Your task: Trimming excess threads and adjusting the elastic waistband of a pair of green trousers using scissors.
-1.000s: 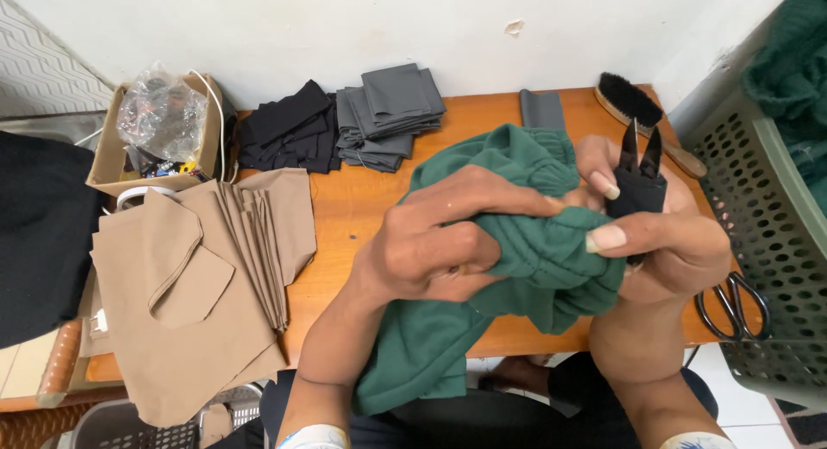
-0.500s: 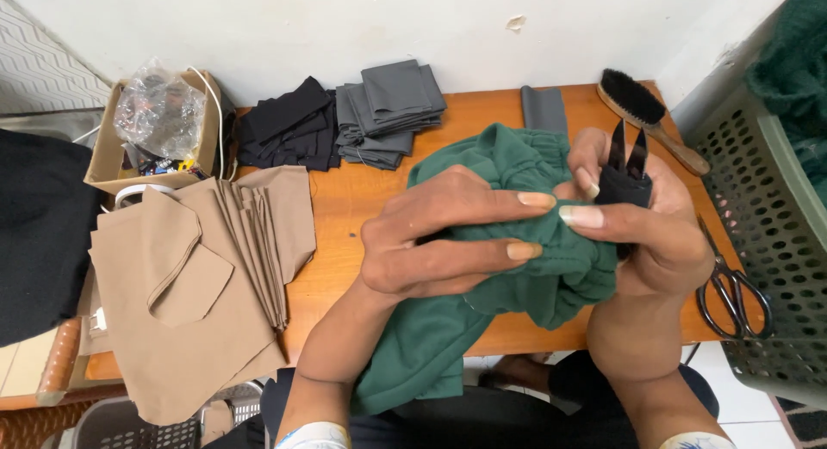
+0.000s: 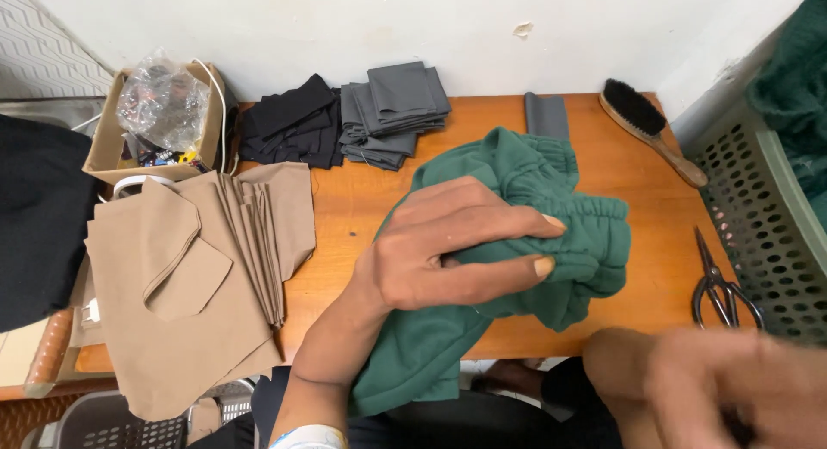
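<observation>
Head view looked down on an orange-brown tabletop (image 3: 370, 216). The left hand (image 3: 448, 251) lay closed over a bunched green garment (image 3: 551, 234), fingers curled around a gathered fold with the fingertips pressing toward the elastic-looking waistband; this grip seemed to keep the bundle together near the middle of the front edge, part of the cloth hanging off that edge toward the lap. The right hand (image 3: 715, 389) sat low at the front right, off the tabletop and badly blurred; whether it was open or held anything could not be told. Scissors (image 3: 719, 281) lay shut near the right edge, just beside a perforated green basket (image 3: 758, 216). A wooden-handled brush (image 3: 650, 130) rested at the back right corner, a small grey strip (image 3: 547, 115) next to it. Folded grey pieces (image 3: 392, 113) and black pieces (image 3: 289, 126) were stacked along the back edge. Tan cut panels (image 3: 189, 277) overhung the front left corner, likely sorted by colour. A cardboard box (image 3: 108, 148) holding clear plastic stood at the back left.
</observation>
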